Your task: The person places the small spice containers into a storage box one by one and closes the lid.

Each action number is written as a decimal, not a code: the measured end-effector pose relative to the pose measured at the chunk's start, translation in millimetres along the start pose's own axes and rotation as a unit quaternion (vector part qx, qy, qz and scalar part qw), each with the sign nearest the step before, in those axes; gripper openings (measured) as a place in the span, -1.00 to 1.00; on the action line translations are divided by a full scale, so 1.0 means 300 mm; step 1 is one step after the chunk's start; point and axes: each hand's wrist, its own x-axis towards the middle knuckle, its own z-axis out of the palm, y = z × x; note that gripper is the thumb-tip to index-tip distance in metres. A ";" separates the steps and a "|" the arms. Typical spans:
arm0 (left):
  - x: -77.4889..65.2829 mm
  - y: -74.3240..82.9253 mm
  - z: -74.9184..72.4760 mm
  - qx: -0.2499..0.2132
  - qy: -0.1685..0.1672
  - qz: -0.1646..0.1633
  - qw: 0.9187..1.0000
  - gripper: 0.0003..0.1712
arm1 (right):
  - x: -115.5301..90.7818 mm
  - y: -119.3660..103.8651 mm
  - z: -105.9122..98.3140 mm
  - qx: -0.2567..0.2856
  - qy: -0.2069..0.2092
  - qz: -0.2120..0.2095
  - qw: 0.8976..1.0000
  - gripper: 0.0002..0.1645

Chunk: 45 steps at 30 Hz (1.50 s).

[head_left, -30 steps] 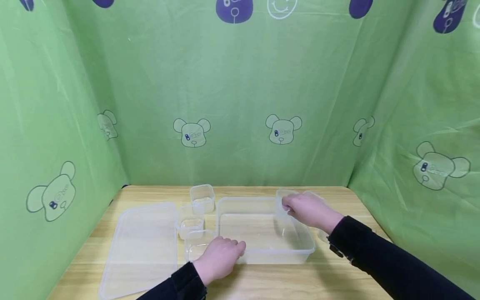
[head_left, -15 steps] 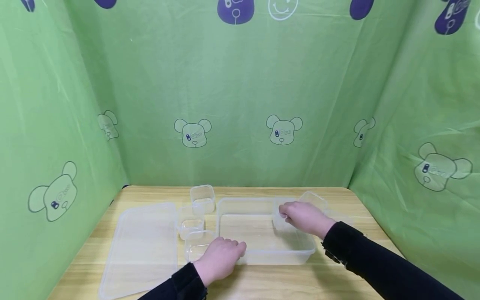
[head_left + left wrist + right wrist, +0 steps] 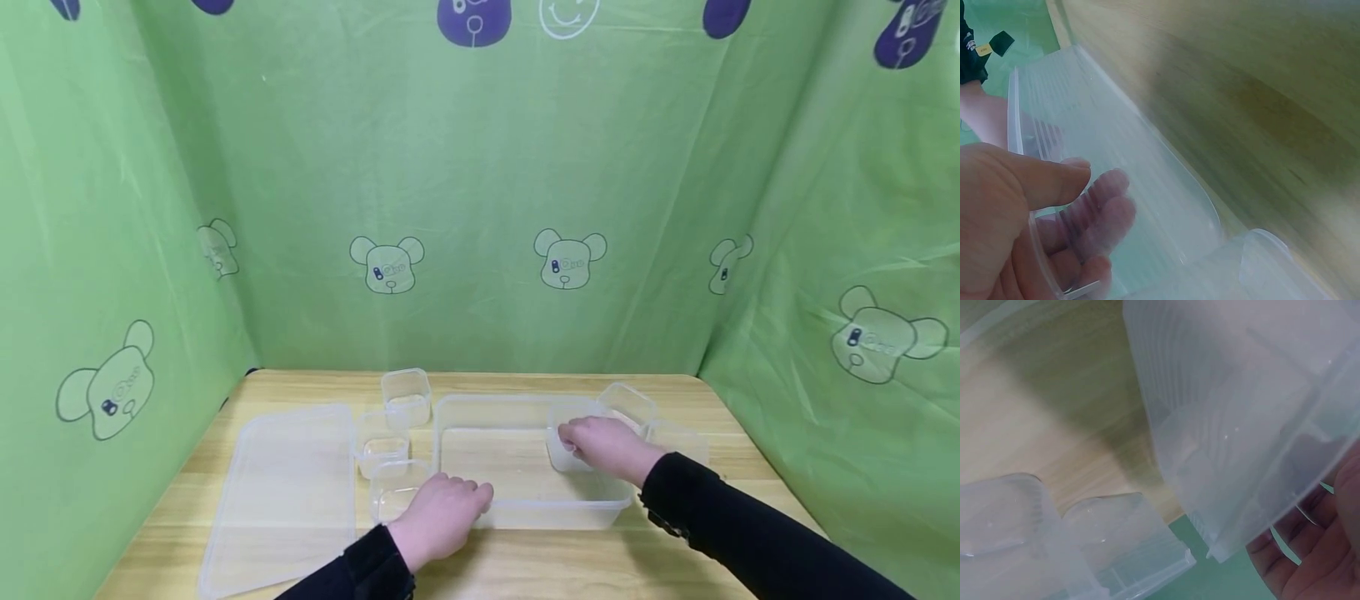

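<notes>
A large clear plastic storage box (image 3: 547,508) stands at the middle of the table in the head view. My left hand (image 3: 442,512) grips its near wall toward the left corner. In the left wrist view, the thumb (image 3: 1057,183) lies on one side of the wall and the curled fingers show through the plastic. My right hand (image 3: 611,444) holds a small clear container (image 3: 557,457) by its upper part, inside the right half of the box. Translucent plastic partly covers the right hand's fingers (image 3: 1300,534) in the right wrist view.
Left of the box stand three small clear containers (image 3: 406,392) in a rough column. Two more small containers (image 3: 628,400) are beyond its right side, partly behind the right arm. A flat clear lid (image 3: 288,492) lies at the table's left. Green curtains (image 3: 480,317) enclose the table.
My right hand has come down and slightly nearer, lowering the small container into the box's right half. The two containers at right are now less hidden. My left hand stays put.
</notes>
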 end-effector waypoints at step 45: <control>-0.006 -0.003 -0.025 -0.001 0.007 0.019 1.000 -0.82 | 0.026 -0.021 0.002 -0.016 -0.013 0.043 0.999 -0.60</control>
